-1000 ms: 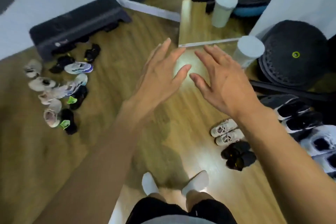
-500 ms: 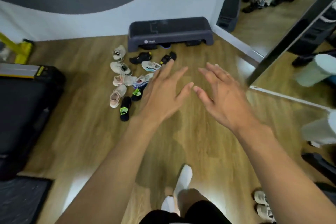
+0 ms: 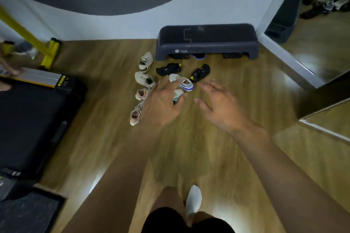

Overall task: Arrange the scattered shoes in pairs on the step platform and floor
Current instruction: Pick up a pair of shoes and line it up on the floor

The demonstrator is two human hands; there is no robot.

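Lying loose on the wooden floor (image 3: 113,58) in the upper middle of the frame, the scattered shoes sit just in front of the step platform (image 3: 206,39), which stands against the wall. Two beige shoes (image 3: 145,61) lie at the pile's left and two black shoes (image 3: 168,69) nearest the platform, apart and pointing different ways. A white-and-blue shoe (image 3: 182,82) lies between them, and pink shoes (image 3: 135,115) lie lower left. No mates lie neatly side by side, so pairing looks not yet begun.

The left hand (image 3: 162,106) covers part of the pile in view, fingers spread and holding nothing. The right hand (image 3: 221,108) is blurred, just beside it over bare floor, likewise splayed and empty. Both seem stretched forward to reach the shoes, and I judge neither touches one. One socked foot (image 3: 194,198) shows at the bottom centre, a treadmill (image 3: 28,119) at the left edge and a mirror (image 3: 322,43) at the upper right.
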